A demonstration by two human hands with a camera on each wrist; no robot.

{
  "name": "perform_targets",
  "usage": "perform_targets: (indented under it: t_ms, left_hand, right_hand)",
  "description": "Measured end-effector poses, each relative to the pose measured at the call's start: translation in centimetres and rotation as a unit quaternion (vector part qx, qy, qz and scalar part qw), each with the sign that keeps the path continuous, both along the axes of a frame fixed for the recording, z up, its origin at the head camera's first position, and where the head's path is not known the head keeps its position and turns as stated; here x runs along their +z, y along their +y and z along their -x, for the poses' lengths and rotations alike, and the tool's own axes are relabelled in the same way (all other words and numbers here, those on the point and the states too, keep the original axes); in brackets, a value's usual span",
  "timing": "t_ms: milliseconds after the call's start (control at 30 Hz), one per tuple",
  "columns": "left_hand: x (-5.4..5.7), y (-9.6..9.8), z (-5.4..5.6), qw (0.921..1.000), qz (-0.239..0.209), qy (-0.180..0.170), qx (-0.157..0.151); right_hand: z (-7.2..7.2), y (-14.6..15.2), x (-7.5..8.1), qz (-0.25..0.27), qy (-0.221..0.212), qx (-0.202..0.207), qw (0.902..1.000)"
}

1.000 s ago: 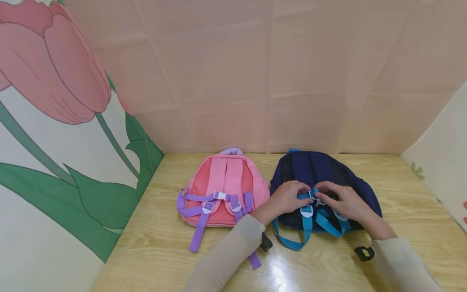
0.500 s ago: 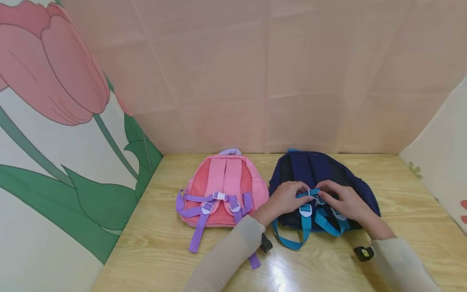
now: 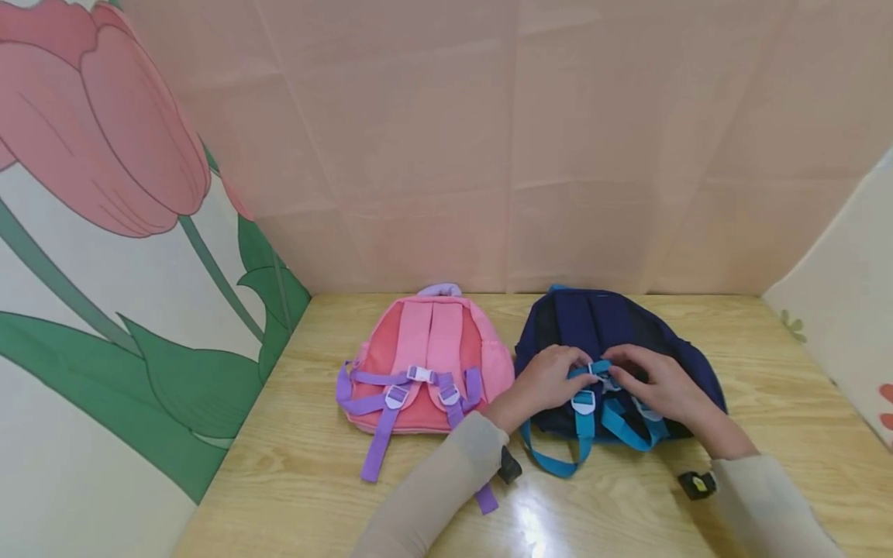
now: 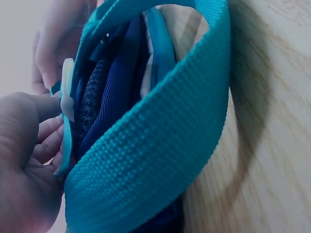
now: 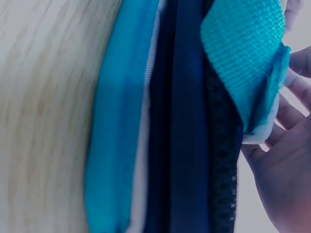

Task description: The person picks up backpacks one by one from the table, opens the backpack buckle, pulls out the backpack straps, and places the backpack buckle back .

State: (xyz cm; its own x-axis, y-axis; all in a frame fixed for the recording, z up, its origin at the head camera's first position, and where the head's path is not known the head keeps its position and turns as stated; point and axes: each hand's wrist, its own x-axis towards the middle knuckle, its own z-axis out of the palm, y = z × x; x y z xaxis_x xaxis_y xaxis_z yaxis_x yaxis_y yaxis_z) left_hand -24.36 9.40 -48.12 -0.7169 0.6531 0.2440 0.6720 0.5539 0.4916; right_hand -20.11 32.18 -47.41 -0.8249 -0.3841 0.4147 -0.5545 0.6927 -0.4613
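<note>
A navy backpack (image 3: 624, 310) with turquoise straps leans at the right of the table, its strap side facing me. Across its front, my left hand (image 3: 547, 378) pinches the turquoise chest strap (image 3: 600, 366) beside a pale plastic buckle (image 4: 67, 92). From the other side my right hand (image 3: 659, 384) holds the strap's end with thumb and fingers, close to the left fingertips. Whether the buckle's halves are joined is hidden by the fingers. A white adjuster (image 3: 584, 401) sits below on a shoulder strap, and a turquoise loop (image 4: 155, 141) hangs toward the table.
Left of the navy bag stands a pink backpack (image 3: 432, 333) with purple straps and a white buckle (image 3: 421, 374) across its front. My left forearm (image 3: 446, 480) passes over one purple strap end. A pinkish sheet (image 3: 418, 155) hangs behind the wooden table (image 3: 279, 449).
Over the last second the turquoise strap between my fingertips has flattened and shifted slightly. Both hands stay in nearly the same place, and the backpacks have not moved.
</note>
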Motion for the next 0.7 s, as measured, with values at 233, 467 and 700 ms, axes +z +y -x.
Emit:
perform_targets:
  t_ms: [233,467,700]
  left_hand:
    - [0.30,0.18,-0.14,0.9998,0.017,0.004,0.006]
    - [0.57,0.11,-0.38,0.9999,0.015,0.004,0.006]
    - [0.29,0.10,-0.40,0.9999,0.012,0.001,0.012]
  right_hand:
    - [0.00,-0.58,0.75,-0.019,0.020,0.015,0.9995]
    - [-0.14,-0.76,0.92,-0.020,0.003,0.002,0.9998]
    - [-0.29,-0.21,0.35,0.002,-0.019,-0.017,0.9997]
